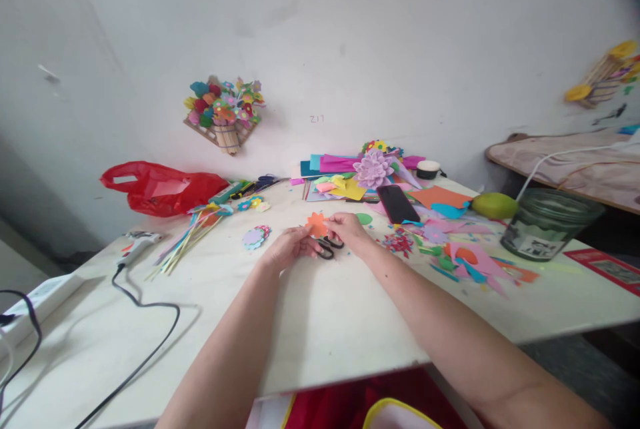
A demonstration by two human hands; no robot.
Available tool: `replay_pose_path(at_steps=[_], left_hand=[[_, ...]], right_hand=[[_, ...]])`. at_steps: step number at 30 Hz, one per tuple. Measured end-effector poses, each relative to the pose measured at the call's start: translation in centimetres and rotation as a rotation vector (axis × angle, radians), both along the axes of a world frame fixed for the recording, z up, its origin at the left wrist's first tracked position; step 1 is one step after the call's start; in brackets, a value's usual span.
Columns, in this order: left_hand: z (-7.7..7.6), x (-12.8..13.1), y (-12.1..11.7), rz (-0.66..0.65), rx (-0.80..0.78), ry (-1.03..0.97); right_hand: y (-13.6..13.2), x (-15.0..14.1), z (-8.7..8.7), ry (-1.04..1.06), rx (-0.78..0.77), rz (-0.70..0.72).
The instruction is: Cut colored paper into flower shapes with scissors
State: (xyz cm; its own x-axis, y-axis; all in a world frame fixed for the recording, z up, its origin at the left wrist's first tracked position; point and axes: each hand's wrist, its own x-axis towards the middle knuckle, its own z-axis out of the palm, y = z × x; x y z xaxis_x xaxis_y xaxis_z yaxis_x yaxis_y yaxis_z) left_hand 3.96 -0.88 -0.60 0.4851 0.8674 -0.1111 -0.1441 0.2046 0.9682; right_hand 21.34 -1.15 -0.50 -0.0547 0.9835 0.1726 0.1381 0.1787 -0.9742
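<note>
An orange flower-shaped cutout (317, 224) with a scalloped edge is held just above the table, between both hands. My left hand (291, 246) pinches it from the left side. From the right, the fingers of my right hand (348, 228) grip its other edge. Beneath the hands lie scissors (326, 252) with black handles; their blades are hidden. To the left of my left hand sits a small stack of flower cutouts (256, 237), lilac on top. A green round piece (364, 218) lies just beyond my right hand.
A phone (397, 204), coloured scraps (475, 259) and a glass jar (547, 226) stand on the right. On the left are a red plastic bag (163, 188), thin sticks (193, 242), a hot glue gun (140, 248) with its cord, and a power strip (43, 306). Coloured sheets (340, 162) lie at the back.
</note>
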Motion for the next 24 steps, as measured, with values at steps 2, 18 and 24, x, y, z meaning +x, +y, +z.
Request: replay_pose_path(at_steps=[2, 18, 24], left_hand=[[0.3, 0.1, 0.0, 0.04, -0.053, -0.024], [-0.7, -0.2, 0.3, 0.173, 0.145, 0.043], [-0.5, 0.1, 0.3, 0.267, 0.162, -0.022]], right_hand=[[0.1, 0.1, -0.1, 0.025, 0.007, -0.03], [0.3, 0.0, -0.7, 0.069, -0.03, 0.081], [0.2, -0.1, -0.7, -0.1, -0.029, 0.128]])
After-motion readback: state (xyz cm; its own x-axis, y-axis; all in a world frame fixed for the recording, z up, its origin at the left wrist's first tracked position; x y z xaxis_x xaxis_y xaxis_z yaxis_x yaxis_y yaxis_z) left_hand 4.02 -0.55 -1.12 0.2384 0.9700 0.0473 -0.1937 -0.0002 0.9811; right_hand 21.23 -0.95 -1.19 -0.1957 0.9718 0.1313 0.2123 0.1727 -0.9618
